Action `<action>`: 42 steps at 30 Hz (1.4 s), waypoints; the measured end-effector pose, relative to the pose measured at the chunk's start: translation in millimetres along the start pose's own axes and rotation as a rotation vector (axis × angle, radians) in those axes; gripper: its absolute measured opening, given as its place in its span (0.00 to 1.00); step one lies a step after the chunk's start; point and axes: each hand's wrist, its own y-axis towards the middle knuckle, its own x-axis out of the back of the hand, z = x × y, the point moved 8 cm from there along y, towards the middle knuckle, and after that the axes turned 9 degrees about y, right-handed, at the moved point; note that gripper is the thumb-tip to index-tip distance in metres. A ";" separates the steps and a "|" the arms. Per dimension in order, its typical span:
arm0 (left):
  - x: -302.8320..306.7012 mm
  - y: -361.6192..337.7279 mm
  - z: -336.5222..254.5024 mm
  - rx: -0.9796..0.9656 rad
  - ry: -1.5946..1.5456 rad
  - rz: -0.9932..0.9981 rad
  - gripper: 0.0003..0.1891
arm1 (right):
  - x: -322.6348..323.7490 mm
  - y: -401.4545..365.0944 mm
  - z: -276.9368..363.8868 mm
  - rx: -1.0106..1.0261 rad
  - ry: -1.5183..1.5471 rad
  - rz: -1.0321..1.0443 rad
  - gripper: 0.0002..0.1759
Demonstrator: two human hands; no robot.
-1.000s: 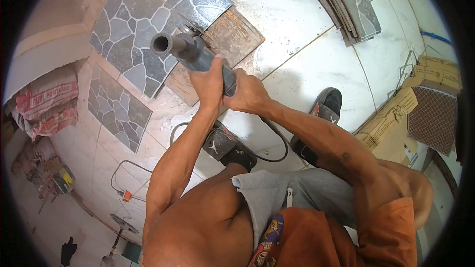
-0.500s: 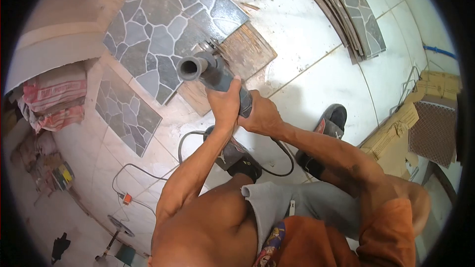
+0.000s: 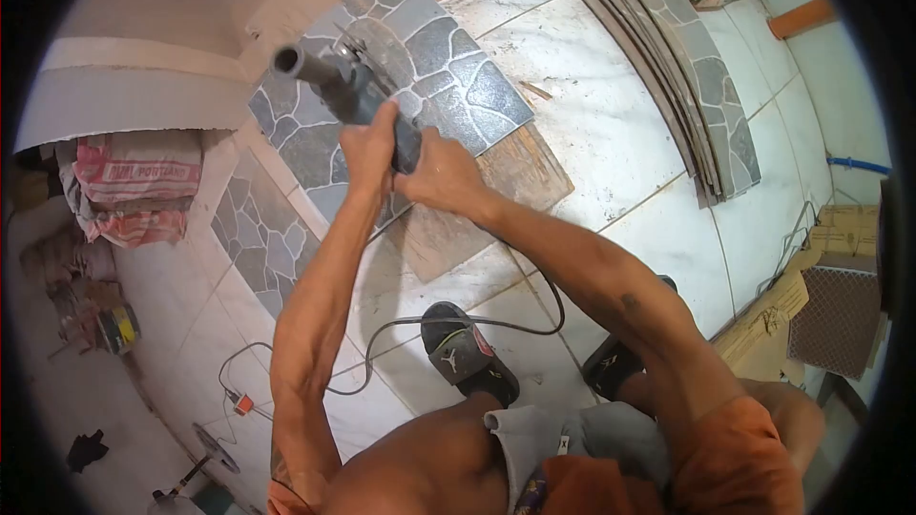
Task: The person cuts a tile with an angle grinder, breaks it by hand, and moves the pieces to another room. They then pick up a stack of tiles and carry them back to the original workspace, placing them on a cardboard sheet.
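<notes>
Both my hands are closed around the body of a dark angle grinder (image 3: 351,93), held out in front of me. My left hand (image 3: 366,154) grips it from the left, its thumb along the body. From the right, my right hand (image 3: 445,172) wraps the rear end. A pipe-like side handle sticks out toward the camera, and the disc end overlaps a grey stone-patterned tile (image 3: 460,69) in this view. That tile lies partly over a worn wooden board (image 3: 530,170). A black cord (image 3: 458,322) trails from the grinder across the floor.
Several stacked tiles (image 3: 687,86) stand at the upper right. A smaller patterned tile (image 3: 256,219) lies at left, near red-and-white cement bags (image 3: 138,176). Flattened cardboard (image 3: 773,310) is at right, a floor fan (image 3: 215,448) lower left. My sandalled foot (image 3: 458,348) is behind the board.
My hands and the grinder have moved forward and left, farther over the patterned tile. The camera view has shifted, so the tiles and board appear lower and to the right.
</notes>
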 end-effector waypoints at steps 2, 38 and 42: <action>6.5 26.6 -10.3 0.022 -0.014 -0.002 0.14 | -5.8 27.1 11.1 0.011 0.001 0.016 0.39; 4.1 176.9 -46.2 0.069 -0.055 0.028 0.20 | -12.4 178.2 45.6 0.068 -0.084 -0.014 0.39; 4.1 180.2 -43.0 0.063 -0.064 0.016 0.20 | -13.4 179.6 44.0 0.064 -0.086 -0.008 0.39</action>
